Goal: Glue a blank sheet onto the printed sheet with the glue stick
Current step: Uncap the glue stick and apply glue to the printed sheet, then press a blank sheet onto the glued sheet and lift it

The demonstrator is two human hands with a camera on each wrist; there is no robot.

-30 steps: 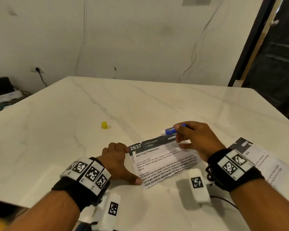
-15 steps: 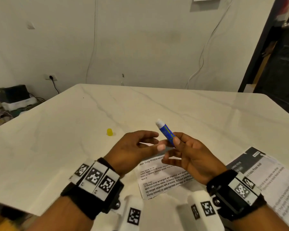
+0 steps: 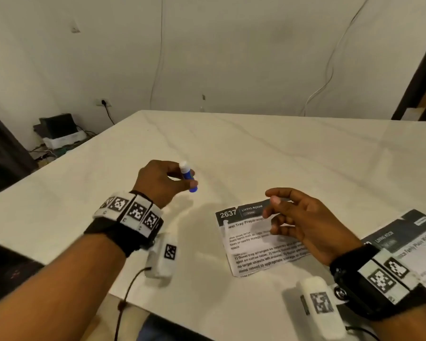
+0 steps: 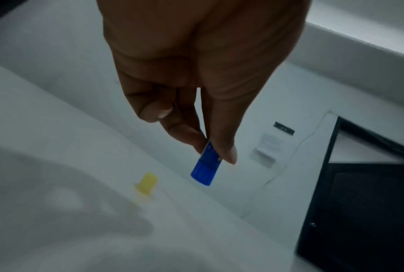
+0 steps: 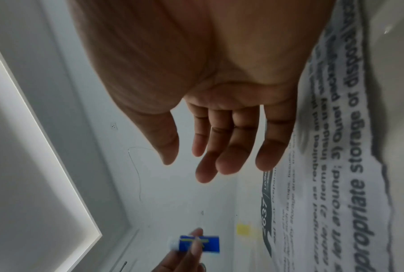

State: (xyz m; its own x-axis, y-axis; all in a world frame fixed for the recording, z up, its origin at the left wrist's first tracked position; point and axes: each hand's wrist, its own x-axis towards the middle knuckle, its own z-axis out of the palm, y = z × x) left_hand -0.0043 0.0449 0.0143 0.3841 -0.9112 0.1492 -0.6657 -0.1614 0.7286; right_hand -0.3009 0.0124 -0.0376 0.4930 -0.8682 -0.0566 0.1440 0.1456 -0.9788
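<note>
Glue stick (image 3: 189, 177) pinched in left hand (image 3: 160, 182) above table (image 3: 280, 153).

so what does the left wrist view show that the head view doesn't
Only the left wrist view shows the yellow cap standing on the table near the glue stick's blue base.

Only the head view shows the right hand, empty with fingers relaxed, above the printed sheet, and a second printed sheet at the right edge.

Both show the left hand pinching the glue stick above the table.
</note>
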